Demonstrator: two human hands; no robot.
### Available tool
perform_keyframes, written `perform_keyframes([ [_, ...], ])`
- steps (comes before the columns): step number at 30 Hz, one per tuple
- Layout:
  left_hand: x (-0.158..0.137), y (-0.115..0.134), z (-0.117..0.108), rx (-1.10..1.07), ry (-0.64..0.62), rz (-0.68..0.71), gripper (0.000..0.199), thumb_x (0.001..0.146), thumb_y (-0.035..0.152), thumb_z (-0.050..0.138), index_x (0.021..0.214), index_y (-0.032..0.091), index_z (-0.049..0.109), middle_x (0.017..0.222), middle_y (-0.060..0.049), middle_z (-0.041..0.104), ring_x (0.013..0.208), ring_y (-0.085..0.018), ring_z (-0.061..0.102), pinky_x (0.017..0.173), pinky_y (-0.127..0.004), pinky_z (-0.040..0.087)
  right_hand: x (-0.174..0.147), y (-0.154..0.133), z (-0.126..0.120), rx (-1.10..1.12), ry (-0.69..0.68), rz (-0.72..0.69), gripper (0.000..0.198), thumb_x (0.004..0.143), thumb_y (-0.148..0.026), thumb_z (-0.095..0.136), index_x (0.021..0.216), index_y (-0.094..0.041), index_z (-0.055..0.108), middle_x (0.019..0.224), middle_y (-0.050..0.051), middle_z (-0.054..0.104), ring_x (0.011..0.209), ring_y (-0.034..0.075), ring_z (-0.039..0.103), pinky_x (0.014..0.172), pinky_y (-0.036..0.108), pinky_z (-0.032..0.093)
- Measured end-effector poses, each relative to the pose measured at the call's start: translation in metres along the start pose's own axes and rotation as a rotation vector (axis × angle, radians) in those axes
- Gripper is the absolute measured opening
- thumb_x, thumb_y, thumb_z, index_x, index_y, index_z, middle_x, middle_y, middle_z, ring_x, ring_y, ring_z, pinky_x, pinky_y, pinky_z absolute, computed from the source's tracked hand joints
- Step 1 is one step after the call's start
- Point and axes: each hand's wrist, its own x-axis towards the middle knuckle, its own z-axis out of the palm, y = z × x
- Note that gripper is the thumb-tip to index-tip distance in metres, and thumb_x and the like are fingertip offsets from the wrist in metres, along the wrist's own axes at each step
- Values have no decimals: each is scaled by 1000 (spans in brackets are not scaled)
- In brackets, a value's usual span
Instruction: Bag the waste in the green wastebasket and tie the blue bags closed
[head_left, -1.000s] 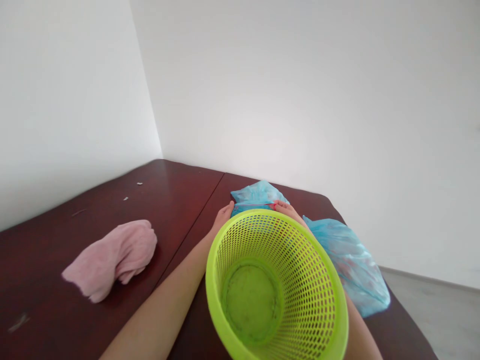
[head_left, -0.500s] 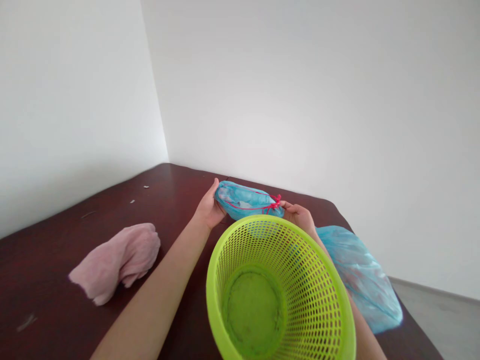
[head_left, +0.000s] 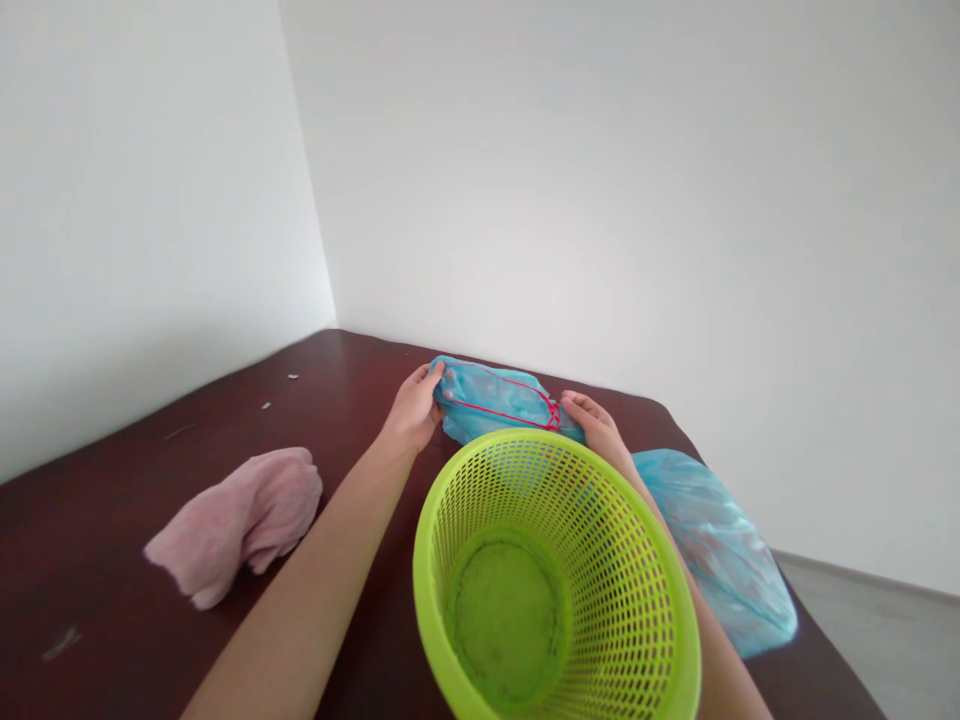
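Beyond a green plastic basket (head_left: 427, 590), a blue plastic bag (head_left: 491, 392) with red string (head_left: 553, 412) along it and knotted at its right end is stretched between my hands. My left hand (head_left: 414, 408) grips the bag's left end, thumb on top and fingertips showing through the film. Curled at the bag's knotted end is my right hand (head_left: 596, 422), its fingers closed on the plastic; the basket partly hides the bag's lower edge. What the bag contains cannot be made out. The basket has slotted walls and stands tilted toward me, between my forearms.
On the dark red table (head_left: 360, 480), a crumpled pink cloth (head_left: 236, 520) lies to the left. A second, fuller blue plastic bag (head_left: 724, 550) rests at the right edge, beside my right forearm. White walls border the table behind and on the left. Small scraps (head_left: 292, 377) lie farther back.
The bag between my hands has turned and flattened, so its string runs along the upper face. My left hand has shifted its hold, the thumb now over the bag's end.
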Motion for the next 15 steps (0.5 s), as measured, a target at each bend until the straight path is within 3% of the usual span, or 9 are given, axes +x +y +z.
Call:
perform_keyframes([
  [5,9,8,-7,-84,120,97,32,97,22,96,104,23,65,87,5,80,67,-10,74,67,-22,61,8,-8,-9,59,115,-77,56,70,-59,112,99,-28,74,77,-7,73,73,20,74,66,33,65],
  [11,5,7,-3,-8,102,133,44,76,9,95,110,22,71,89,4,80,68,-14,73,62,-23,57,8,-10,-10,112,222,-246,56,69,-57,111,99,-28,73,88,-6,76,79,18,73,75,32,66],
  [15,7,9,-7,27,113,187,53,66,0,86,112,23,72,84,7,77,63,-13,69,59,-22,53,6,-14,-9,171,314,-379,49,74,-53,108,101,-29,75,93,-6,74,80,14,68,72,26,62],
])
